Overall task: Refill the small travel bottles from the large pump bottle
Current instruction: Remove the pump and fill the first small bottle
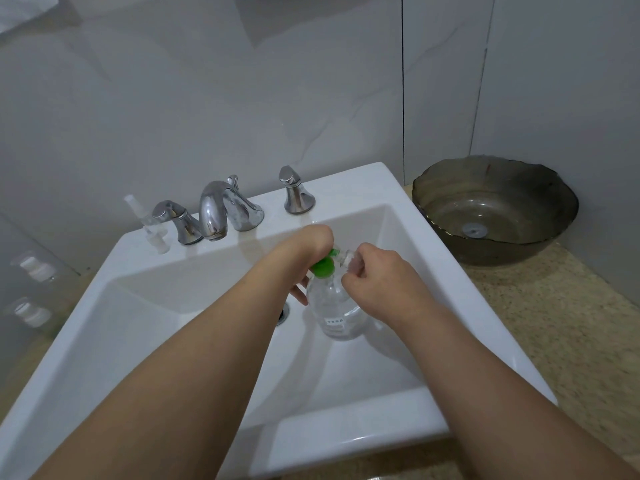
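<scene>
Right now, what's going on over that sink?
A person is working over the white sink. Their left hand presses the green pump of the large clear pump bottle, which stands in the basin. Their right hand holds a small travel bottle at the nozzle.

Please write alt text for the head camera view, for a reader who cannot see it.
Over a white sink, the left hand presses the green pump of a clear pump bottle while the right hand holds a small clear travel bottle at its nozzle. A chrome faucet stands behind.
</scene>
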